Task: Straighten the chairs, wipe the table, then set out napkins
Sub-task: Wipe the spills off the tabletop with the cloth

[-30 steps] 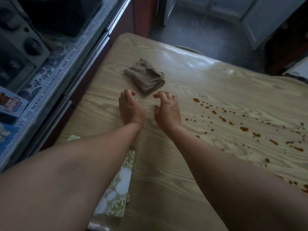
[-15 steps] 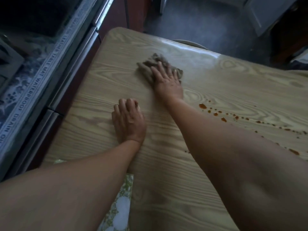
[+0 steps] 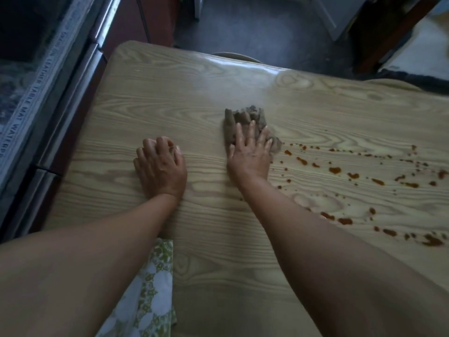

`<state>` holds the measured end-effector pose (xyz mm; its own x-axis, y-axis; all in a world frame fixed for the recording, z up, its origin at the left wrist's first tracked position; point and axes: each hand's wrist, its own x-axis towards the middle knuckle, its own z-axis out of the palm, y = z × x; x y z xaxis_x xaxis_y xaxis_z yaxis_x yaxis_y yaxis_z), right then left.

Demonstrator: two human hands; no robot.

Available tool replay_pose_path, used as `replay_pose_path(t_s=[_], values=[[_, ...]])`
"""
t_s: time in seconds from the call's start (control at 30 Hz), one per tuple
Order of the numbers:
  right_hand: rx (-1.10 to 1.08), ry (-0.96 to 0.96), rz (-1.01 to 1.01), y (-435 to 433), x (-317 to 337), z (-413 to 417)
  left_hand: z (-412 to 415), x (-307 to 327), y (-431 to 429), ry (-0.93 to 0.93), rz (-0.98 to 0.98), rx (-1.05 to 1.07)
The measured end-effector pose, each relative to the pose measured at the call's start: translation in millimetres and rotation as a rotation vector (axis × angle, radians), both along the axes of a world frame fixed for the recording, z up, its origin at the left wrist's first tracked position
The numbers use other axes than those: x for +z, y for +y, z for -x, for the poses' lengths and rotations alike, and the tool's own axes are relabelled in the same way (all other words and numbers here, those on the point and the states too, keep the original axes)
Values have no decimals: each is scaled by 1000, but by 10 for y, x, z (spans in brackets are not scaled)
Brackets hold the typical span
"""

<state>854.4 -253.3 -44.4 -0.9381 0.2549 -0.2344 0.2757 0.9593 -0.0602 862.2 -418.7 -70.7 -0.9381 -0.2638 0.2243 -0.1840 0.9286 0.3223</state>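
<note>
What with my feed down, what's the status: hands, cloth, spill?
Left hand rests on pale wood-grain table, empty. Right hand presses crumpled brown cloth. Orange-brown spatter right of cloth, unwiped.

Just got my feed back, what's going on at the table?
A person is wiping the table. The right hand presses flat on a crumpled brown cloth at the edge of a trail of orange-brown spots, not yet wiped. The left hand rests on the wood, holding nothing.
</note>
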Motion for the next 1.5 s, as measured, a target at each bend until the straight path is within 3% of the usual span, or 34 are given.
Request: replay_pose_path(t_s=[0.37,0.57,0.73,0.8,1.03,1.3,1.5], values=[[316,-10,98,40,61,-1340,-172,40,74,-10,-28,-158],[417,-4,49,280,32,-1708,-319,157,761,-5,-335,-211],[288,2,-23,490,-7,-1356,-281,195,1169,45,-485,-255],[260,11,-43,594,-18,-1090,-259,163,1216,41,-453,-236],[215,30,-43,920,-67,-173,-286,24,1325,-22,-42,-273],[171,1,7,1236,-59,677,-277,53,1342,-43,25,-284],[110,-18,16,1309,-71,740,-277,78,1360,-69,23,-281]])
